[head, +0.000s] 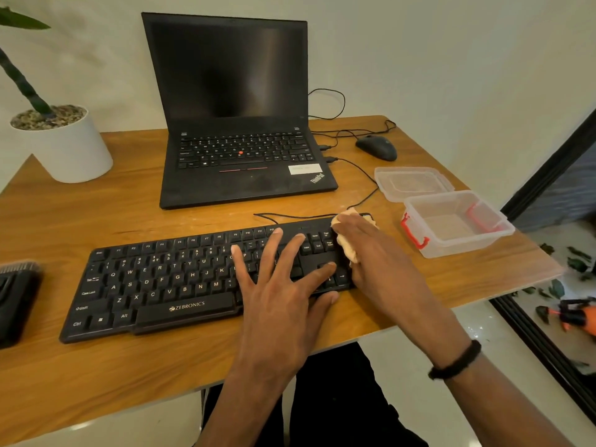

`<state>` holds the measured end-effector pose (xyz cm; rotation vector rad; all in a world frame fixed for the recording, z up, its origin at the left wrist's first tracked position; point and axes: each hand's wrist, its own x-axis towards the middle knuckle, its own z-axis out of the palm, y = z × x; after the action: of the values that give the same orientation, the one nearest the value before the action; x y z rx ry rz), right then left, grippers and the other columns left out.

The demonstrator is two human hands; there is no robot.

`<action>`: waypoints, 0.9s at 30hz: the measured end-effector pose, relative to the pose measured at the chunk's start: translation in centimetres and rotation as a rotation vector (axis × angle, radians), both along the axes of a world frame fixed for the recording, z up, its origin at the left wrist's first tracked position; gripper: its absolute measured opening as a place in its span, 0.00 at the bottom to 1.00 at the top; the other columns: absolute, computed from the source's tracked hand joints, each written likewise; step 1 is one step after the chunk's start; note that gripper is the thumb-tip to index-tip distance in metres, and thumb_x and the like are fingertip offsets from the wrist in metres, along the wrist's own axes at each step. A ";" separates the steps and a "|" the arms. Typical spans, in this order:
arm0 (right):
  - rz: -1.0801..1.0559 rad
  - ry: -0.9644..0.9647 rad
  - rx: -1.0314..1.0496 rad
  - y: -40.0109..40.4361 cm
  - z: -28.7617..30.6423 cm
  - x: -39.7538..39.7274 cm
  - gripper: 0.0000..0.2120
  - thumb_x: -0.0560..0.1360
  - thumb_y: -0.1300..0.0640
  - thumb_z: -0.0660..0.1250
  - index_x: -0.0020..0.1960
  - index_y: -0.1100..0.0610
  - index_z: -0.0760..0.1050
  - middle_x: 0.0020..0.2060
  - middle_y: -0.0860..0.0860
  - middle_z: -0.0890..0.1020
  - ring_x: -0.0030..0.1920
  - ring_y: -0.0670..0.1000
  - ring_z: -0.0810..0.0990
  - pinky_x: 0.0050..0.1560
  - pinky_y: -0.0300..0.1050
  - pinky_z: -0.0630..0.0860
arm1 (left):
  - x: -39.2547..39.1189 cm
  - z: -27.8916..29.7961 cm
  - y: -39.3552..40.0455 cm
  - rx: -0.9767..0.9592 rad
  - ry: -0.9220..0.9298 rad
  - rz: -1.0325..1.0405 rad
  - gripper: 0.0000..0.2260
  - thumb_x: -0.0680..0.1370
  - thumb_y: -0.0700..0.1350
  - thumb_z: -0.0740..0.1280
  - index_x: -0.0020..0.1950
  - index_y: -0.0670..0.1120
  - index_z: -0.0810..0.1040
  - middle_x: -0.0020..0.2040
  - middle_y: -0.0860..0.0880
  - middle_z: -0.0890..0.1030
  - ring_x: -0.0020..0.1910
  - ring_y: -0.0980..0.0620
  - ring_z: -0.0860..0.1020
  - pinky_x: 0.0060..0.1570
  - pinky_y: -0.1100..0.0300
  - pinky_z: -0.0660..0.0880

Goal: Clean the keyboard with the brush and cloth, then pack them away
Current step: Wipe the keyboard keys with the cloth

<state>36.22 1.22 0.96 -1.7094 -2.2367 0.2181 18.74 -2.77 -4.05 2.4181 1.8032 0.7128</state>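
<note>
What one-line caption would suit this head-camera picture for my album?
Left hand steadies the black keyboard while the right hand wipes its far end with a cloth.
</note>
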 end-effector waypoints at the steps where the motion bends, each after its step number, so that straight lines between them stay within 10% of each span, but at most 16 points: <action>1: -0.016 0.004 -0.006 0.4 0.5 0.2 0.35 0.74 0.71 0.69 0.78 0.51 0.68 0.78 0.49 0.67 0.78 0.49 0.64 0.74 0.38 0.58 | 0.0 0.0 0.0 0.001 -0.005 0.002 0.18 0.80 0.66 0.62 0.68 0.65 0.79 0.80 0.48 0.68 0.84 0.42 0.54 0.75 0.24 0.42; 10: -0.228 0.122 -0.040 -4.1 1.5 1.7 0.25 0.75 0.73 0.67 0.70 0.58 0.78 0.61 0.58 0.82 0.57 0.57 0.81 0.58 0.42 0.72 | 0.1 0.2 -0.2 -0.007 -0.079 0.000 0.18 0.80 0.65 0.64 0.69 0.66 0.77 0.82 0.47 0.65 0.85 0.43 0.50 0.76 0.26 0.36; 15: -0.301 0.018 -0.044 -7.0 -0.4 0.2 0.31 0.71 0.72 0.72 0.72 0.55 0.76 0.73 0.54 0.75 0.73 0.54 0.73 0.74 0.45 0.65 | 0.0 0.3 -0.1 -0.019 -0.101 -0.016 0.18 0.79 0.65 0.63 0.68 0.66 0.78 0.82 0.47 0.65 0.85 0.43 0.50 0.76 0.27 0.35; 21: -0.207 0.078 -0.022 -8.6 -2.2 -2.8 0.37 0.58 0.77 0.79 0.66 0.60 0.81 0.68 0.57 0.80 0.71 0.59 0.76 0.67 0.61 0.76 | 0.2 0.5 -0.2 -0.013 -0.079 -0.008 0.18 0.78 0.62 0.67 0.68 0.65 0.79 0.81 0.46 0.67 0.85 0.42 0.52 0.76 0.25 0.39; 27: -0.241 0.146 0.019 -7.5 -0.9 0.6 0.29 0.64 0.74 0.79 0.63 0.57 0.83 0.64 0.53 0.82 0.64 0.56 0.80 0.65 0.50 0.76 | 0.2 0.8 -0.2 -0.046 -0.096 0.013 0.26 0.77 0.65 0.64 0.75 0.64 0.67 0.82 0.49 0.63 0.85 0.45 0.48 0.77 0.30 0.32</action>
<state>36.79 -6.27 0.09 -1.8687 -1.9049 0.2541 18.99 -2.95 -3.21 2.3045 1.7802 0.7652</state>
